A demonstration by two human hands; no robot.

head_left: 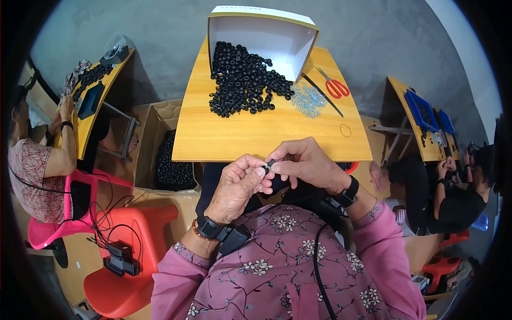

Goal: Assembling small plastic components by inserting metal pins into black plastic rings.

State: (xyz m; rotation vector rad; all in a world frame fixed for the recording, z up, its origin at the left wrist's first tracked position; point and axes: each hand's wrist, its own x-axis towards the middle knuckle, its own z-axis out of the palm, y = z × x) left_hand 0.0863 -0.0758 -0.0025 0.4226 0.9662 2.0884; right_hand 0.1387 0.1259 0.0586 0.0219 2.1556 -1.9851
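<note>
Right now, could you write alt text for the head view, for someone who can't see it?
Seen from above, a left hand and right hand pinch one small black ring together at the edge of a wooden table. On it lie a ring pile, white box and red scissors.

A small wooden bench [256,136], yellow-topped, stands before the person. At its far edge a white box [266,34] lies tipped on its side, open mouth toward the person — black rings [242,80] spill out of it in a wide heap across the far middle of the top. Just right of the heap lies a small pile of pale wire bits [308,100]. A thin black rod [323,95] lies slantwise beside that pile, and red-handled scissors [333,85] lie near the right far corner. A single rubber band [345,130] lies alone toward the right edge. The near half of the bench top shows bare wood.
</note>
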